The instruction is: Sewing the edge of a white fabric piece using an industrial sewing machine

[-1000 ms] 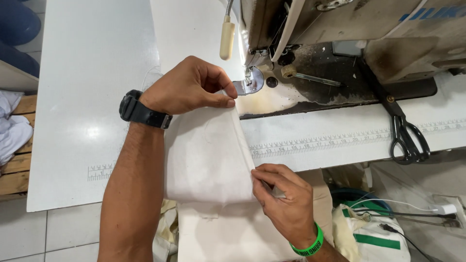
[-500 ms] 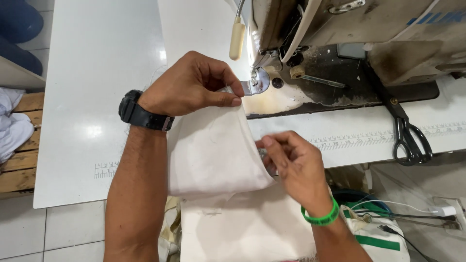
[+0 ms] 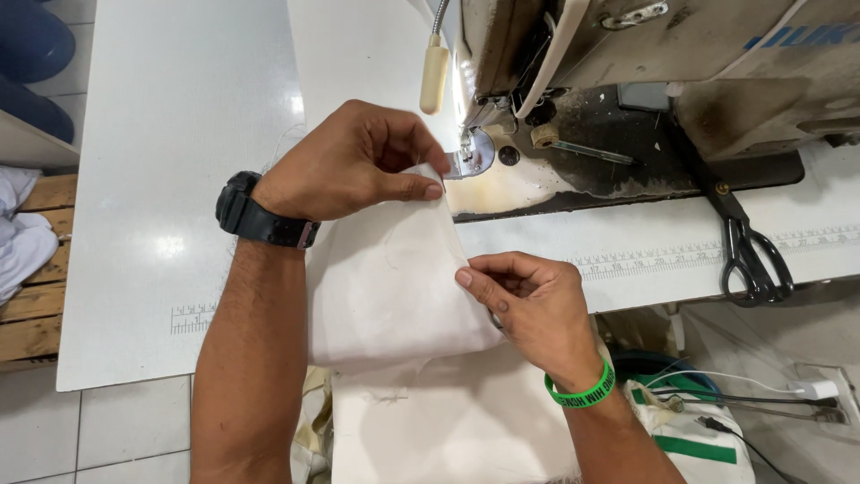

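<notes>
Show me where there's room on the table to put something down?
The white table is bare left of the left hand, out to its edge. A strip lies free between the right hand and the scissors. Around the white fabric and sewing machine it is crowded.

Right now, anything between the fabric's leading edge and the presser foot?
Nothing visible. The left hand pins the white fabric at its top corner, just short of the presser foot. The right hand holds the folded edge lower down. Scissors lie well right.
</notes>
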